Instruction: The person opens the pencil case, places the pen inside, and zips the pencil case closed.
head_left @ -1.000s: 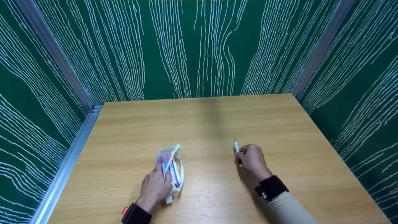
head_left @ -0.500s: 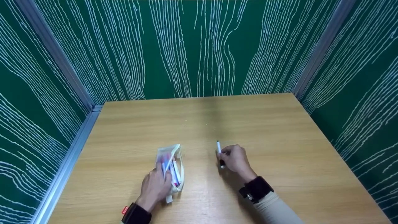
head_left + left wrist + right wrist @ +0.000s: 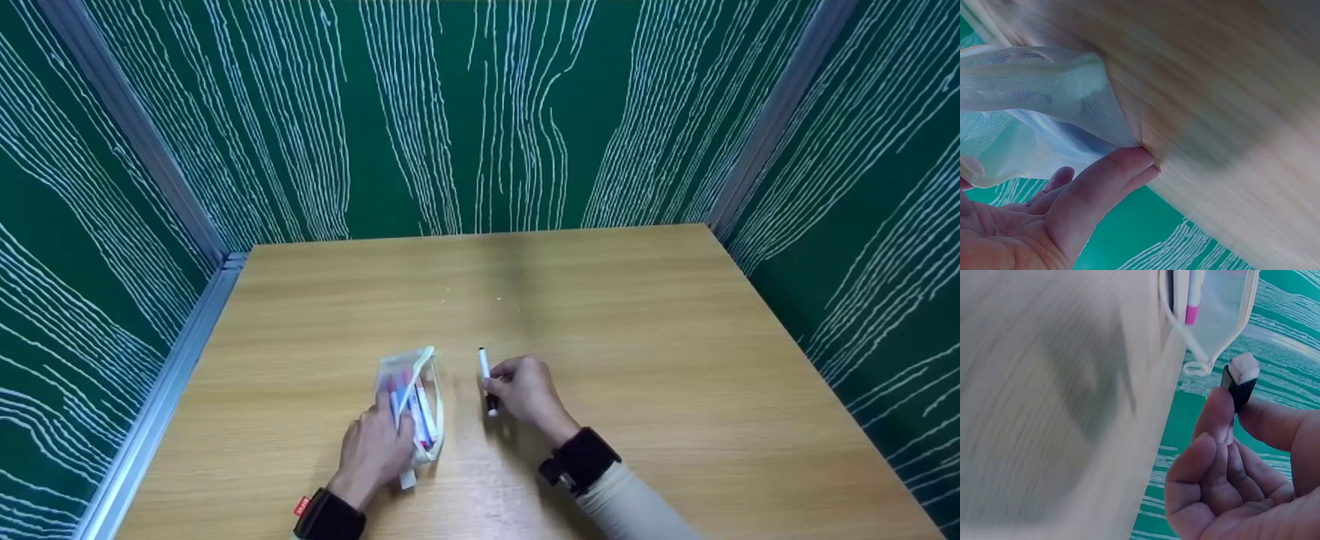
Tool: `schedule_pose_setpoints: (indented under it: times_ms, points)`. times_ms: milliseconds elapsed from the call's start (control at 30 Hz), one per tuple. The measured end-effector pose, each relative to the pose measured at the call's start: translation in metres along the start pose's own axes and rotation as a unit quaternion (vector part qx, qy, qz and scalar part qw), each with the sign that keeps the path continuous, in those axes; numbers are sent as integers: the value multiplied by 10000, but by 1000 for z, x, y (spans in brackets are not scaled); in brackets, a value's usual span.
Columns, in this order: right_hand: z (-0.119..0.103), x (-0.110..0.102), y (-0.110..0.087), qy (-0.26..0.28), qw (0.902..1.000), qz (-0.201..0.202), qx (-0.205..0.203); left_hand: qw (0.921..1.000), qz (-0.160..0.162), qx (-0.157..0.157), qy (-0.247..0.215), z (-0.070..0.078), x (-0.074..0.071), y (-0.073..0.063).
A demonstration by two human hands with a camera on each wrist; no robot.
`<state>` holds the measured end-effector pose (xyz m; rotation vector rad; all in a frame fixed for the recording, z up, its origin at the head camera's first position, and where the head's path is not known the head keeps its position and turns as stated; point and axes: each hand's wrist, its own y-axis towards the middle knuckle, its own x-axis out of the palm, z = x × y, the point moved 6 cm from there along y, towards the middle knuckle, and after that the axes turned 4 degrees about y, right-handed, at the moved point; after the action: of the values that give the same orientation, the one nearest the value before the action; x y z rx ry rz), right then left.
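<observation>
A pale, see-through mesh pencil case [image 3: 439,405] lies on the wooden table, its zipped opening gaping toward the right. Several pens [image 3: 425,418] with white, blue and pink parts show inside it. My left hand [image 3: 373,452] holds the case from the left side; in the left wrist view its fingers lie against the mesh [image 3: 1044,84]. Just right of the case, my right hand [image 3: 531,391] pinches a white marker [image 3: 484,364] with a black section between thumb and fingers. The right wrist view shows the marker's black part with a white block end [image 3: 1244,368], near the open case [image 3: 1247,309].
The wooden table [image 3: 600,300] carries a few tiny specks [image 3: 499,299] beyond the case. Green walls with white streaks [image 3: 420,112] enclose it at the back and sides. A metal rail [image 3: 157,382] runs along the left edge.
My right hand has carried the marker leftward across the table, close to the pencil case. The left hand and the case have stayed in place.
</observation>
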<state>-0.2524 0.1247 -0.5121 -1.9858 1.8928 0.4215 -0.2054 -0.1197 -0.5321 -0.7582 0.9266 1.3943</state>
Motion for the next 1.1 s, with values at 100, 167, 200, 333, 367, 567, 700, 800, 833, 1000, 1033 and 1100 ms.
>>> schedule_pose_setpoints:
  times_ms: [100,167,200,333,367,567,700,800,833,1000,1033,1100]
  points:
    - [-6,11,-1,92,9999,-133,51,10000,-33,-34,-8,0,0,0]
    - [-9,18,-2,161,9996,-217,59,10000,-29,-35,6,0,0,0]
    - [-11,22,-2,181,9995,-254,53,10000,-28,-37,15,0,1,1]
    - [-16,35,-4,153,9992,-369,-19,10000,-5,-11,29,0,1,1]
    - [-17,38,-4,152,9991,-398,-24,10000,-10,-16,22,0,1,1]
    - [-23,57,-7,116,9985,-535,-38,9999,80,72,42,1,0,1]
    - [-27,68,-8,189,9979,-614,10,10000,61,67,18,1,-1,2]
    - [-28,75,-9,351,9969,-677,170,10000,-11,49,-24,1,0,2]
    - [-29,77,-9,421,9965,-687,210,10000,-36,38,-33,1,0,2]
    - [-31,85,-9,424,9968,-668,127,10000,-61,9,-75,0,1,1]
    - [-32,87,-9,384,9970,-661,109,9999,-70,5,-84,-1,2,1]
    - [-34,89,-9,317,9974,-648,72,9999,-92,13,-109,-2,2,1]
